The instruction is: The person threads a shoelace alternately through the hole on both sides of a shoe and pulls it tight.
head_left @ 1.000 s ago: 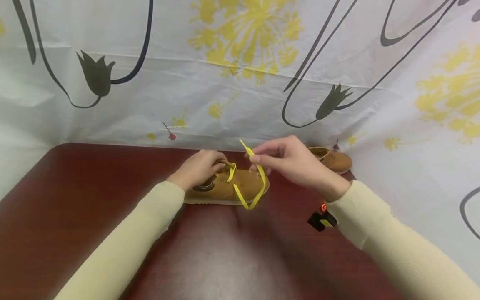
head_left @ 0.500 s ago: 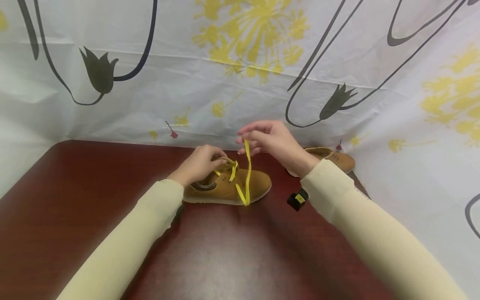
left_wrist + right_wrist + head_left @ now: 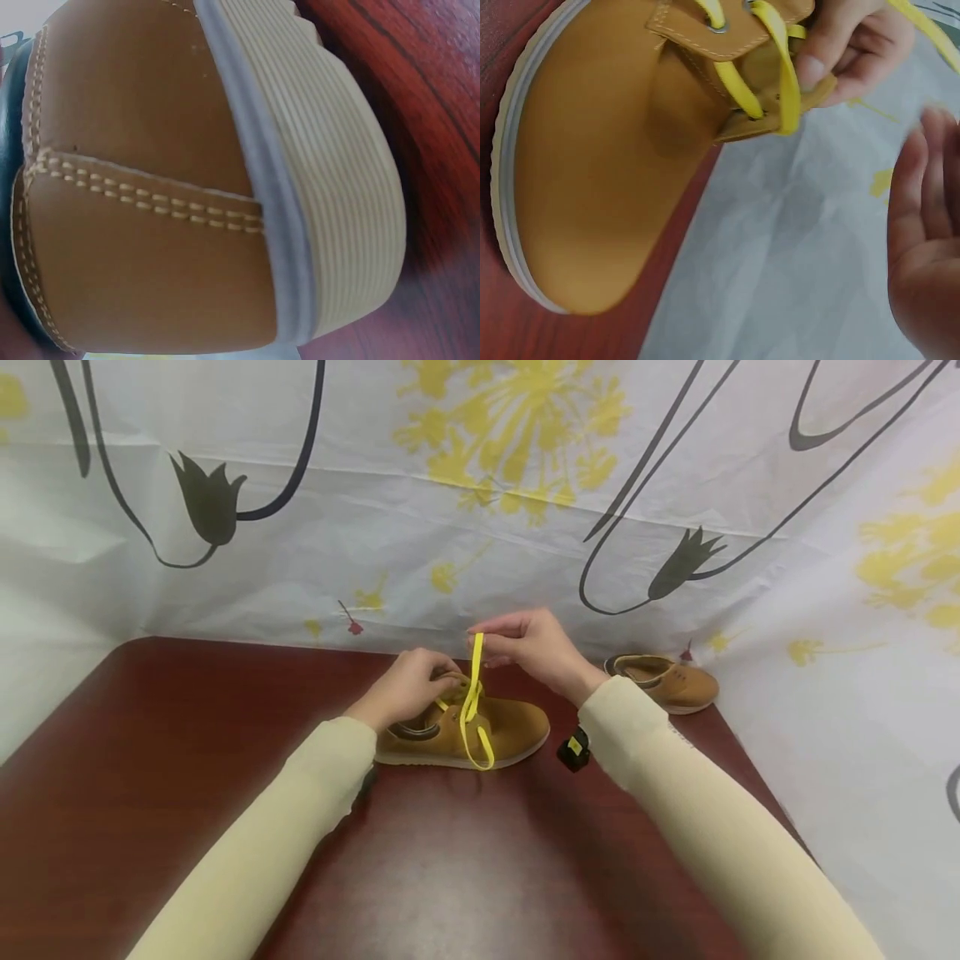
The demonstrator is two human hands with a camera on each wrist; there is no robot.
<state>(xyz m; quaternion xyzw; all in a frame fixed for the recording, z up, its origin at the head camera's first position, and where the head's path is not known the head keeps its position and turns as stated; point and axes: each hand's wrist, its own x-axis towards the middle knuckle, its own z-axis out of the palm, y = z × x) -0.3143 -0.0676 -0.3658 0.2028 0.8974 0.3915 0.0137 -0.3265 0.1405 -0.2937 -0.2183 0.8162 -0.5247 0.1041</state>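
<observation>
A tan leather shoe [image 3: 519,727] stands on its sole on the dark red table, its toe pointing right in the head view. My left hand [image 3: 401,689] pinches the shoe's far eyelet flap [image 3: 822,91] between thumb and fingers. Above the shoe, my right hand [image 3: 536,647] pinches a yellow shoelace [image 3: 476,652] near its end and pulls it upward. The lace runs through metal eyelets [image 3: 718,27] and hangs in a loop over the near side. Close up in the left wrist view are the stitched heel [image 3: 142,255] and ribbed sole [image 3: 352,202].
Another tan shoe [image 3: 693,687] sits at the table's back right corner. Behind the table [image 3: 187,760] hangs a white patterned sheet [image 3: 360,543], which also covers both sides. A small black device [image 3: 573,752] is at the right wrist.
My right hand has moved up and left with the yellow lace, drawing it from over the toe to above the eyelets. The left hand keeps its hold on the shoe.
</observation>
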